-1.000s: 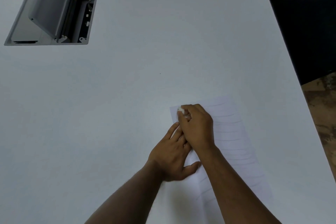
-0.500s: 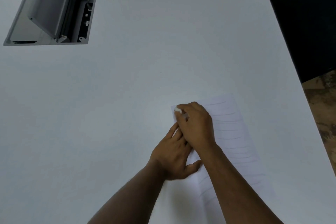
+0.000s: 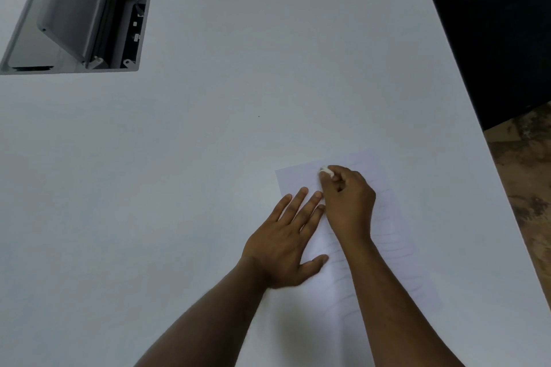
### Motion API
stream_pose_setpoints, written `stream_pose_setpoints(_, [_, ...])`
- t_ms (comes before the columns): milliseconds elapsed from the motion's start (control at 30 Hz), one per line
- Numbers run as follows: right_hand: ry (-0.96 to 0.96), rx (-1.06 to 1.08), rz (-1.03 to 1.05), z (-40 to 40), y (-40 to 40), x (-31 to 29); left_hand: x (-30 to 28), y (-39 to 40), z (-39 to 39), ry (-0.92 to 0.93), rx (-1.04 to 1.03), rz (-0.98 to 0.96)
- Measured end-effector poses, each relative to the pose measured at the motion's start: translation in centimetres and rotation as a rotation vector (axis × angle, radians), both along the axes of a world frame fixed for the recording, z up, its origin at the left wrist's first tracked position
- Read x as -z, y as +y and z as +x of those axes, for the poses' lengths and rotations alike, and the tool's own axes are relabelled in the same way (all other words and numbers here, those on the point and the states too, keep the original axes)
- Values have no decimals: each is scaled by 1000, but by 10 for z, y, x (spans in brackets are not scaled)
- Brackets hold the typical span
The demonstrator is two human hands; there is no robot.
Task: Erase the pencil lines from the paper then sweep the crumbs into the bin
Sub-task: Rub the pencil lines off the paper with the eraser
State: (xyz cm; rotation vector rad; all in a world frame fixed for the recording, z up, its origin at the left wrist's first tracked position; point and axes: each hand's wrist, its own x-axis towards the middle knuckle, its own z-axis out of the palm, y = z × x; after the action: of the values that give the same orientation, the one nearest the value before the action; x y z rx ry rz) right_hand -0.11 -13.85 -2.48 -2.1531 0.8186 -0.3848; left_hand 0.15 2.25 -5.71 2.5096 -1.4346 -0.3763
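Fingers (image 3: 329,177) pinch white eraser (image 3: 326,171) on paper (image 3: 396,235) — lines seemingly faint.

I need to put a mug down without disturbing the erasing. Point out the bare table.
Bare table runs between the open hatch and the paper, and left of the left hand. It is crowded on the paper, where that hand presses and the right hand rubs the eraser.

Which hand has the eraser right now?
The right hand pinches the white eraser on the paper; the left hand lies flat, holding the sheet down.
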Motion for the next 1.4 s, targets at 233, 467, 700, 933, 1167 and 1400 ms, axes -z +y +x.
stream_pose_setpoints(233, [-32,-101,-25,-3,-4,0,0,-3,7,-37,-159,-57])
stream_pose_setpoints(467, [51,-188,-63,9,5,-2,4,-7,39,-38,-287,79])
stream_pose_setpoints(700, [116,-234,-114,15,17,0,5,-6,37,-96,-272,27])
stream_pose_setpoints(933, [88,6,-168,10,-21,-1,5,-8,35,-91,-294,58])
stream_pose_setpoints(1167, [81,-259,-96,14,21,1,5,-6,36,-110,-266,1])
stream_pose_setpoints(1400, [40,-89,-273,12,-23,4,6,-8,35,-106,-294,56])
